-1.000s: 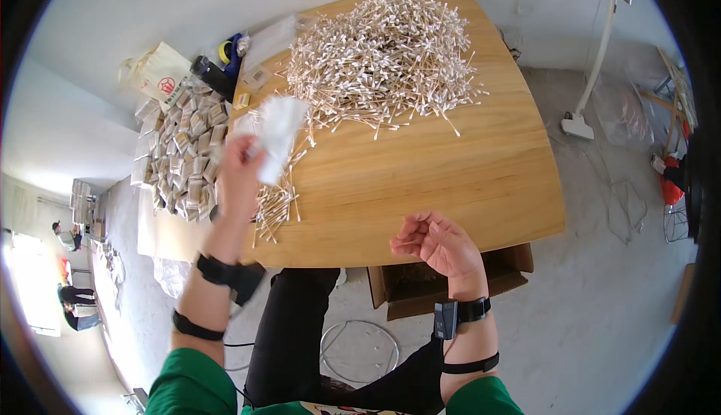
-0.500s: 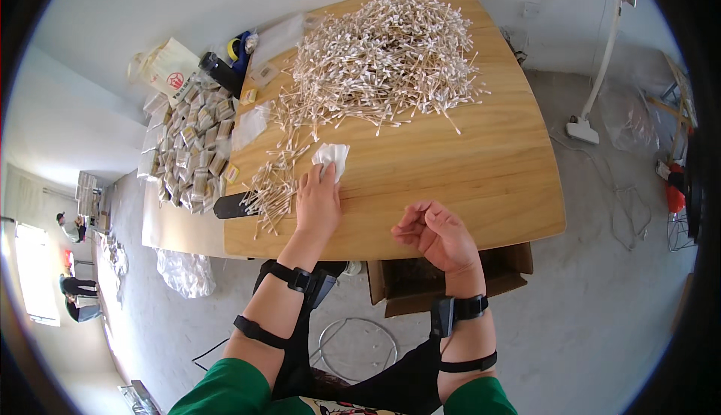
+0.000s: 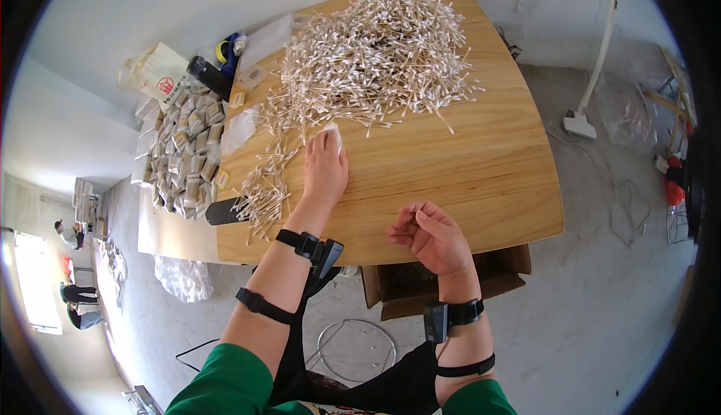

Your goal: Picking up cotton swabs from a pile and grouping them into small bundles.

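A large heap of cotton swabs (image 3: 375, 54) with wooden sticks covers the far part of the wooden table (image 3: 481, 167). A smaller loose pile of swabs (image 3: 263, 197) lies near the front left, partly over a flat black strip (image 3: 225, 212). My left hand (image 3: 327, 169) lies palm down between the two, its fingers closed over a crumpled white tissue (image 3: 335, 135) that mostly hides beneath them. Above the table's front edge, my right hand (image 3: 432, 236) is half turned up, fingers curled and thumb against them. What it holds, if anything, is too small to make out.
Left of the table, many small packs of swabs (image 3: 184, 152) are piled beside a cloth bag (image 3: 161, 77) and a black bottle (image 3: 209, 77). An open cardboard box (image 3: 451, 283) stands under the front edge. A white-based stand (image 3: 580, 123) is on the floor at right.
My left hand has slid away from me and slightly right with the tissue, toward the big heap. My right hand stays nearly in place, curled. The view has shifted slightly.
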### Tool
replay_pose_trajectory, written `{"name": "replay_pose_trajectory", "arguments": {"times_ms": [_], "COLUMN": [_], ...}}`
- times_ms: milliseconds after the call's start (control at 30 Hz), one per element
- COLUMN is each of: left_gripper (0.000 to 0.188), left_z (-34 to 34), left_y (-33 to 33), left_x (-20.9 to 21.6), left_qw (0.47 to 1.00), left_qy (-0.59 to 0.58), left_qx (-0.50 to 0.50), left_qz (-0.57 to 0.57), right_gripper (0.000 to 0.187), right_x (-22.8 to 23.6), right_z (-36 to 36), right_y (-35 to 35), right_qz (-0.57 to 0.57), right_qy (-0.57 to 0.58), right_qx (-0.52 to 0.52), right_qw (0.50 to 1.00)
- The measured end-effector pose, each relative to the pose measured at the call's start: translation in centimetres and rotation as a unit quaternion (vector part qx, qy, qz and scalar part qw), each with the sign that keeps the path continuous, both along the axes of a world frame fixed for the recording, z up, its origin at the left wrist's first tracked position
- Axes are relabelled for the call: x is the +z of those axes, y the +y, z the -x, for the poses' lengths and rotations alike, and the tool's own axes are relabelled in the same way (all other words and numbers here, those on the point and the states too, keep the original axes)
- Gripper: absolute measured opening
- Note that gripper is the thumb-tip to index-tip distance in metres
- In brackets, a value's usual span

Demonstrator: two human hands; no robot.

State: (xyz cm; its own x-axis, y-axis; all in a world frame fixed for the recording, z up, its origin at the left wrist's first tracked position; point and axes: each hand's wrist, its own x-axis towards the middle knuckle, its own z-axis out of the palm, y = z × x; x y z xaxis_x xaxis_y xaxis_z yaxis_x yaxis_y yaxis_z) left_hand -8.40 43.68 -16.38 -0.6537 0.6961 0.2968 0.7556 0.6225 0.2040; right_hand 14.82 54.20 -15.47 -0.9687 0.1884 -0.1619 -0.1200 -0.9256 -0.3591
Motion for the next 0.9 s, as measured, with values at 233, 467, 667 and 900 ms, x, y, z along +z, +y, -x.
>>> {"name": "replay_pose_trajectory", "arguments": {"times_ms": [233, 467, 667, 900], "left_gripper": [0.039, 0.039, 0.040, 0.042], "left_z": [2.2, 0.9, -0.7, -1.7], "left_y": [1.2, 1.7, 3.2, 4.0], "left_x": [-1.2, -0.4, 0.6, 0.8], "left_qw": [0.997, 0.978, 0.968, 0.958], "left_qy": [0.005, -0.065, -0.073, -0.106], "left_qx": [-0.045, -0.183, -0.225, -0.259], "left_qz": [-0.064, -0.072, -0.085, -0.066], "right_gripper": [0.015, 0.013, 0.012, 0.012], "right_x": [0.1, 0.0, 0.2, 0.1], "right_z": [0.0, 0.1, 0.1, 0.2], "right_y": [0.1, 0.2, 0.3, 0.4], "right_qz": [0.017, 0.022, 0.025, 0.029], "right_qy": [-0.007, -0.005, -0.013, -0.004], "right_qx": [-0.014, -0.024, -0.033, -0.041], "right_qw": [1.000, 0.999, 0.999, 0.999]}}
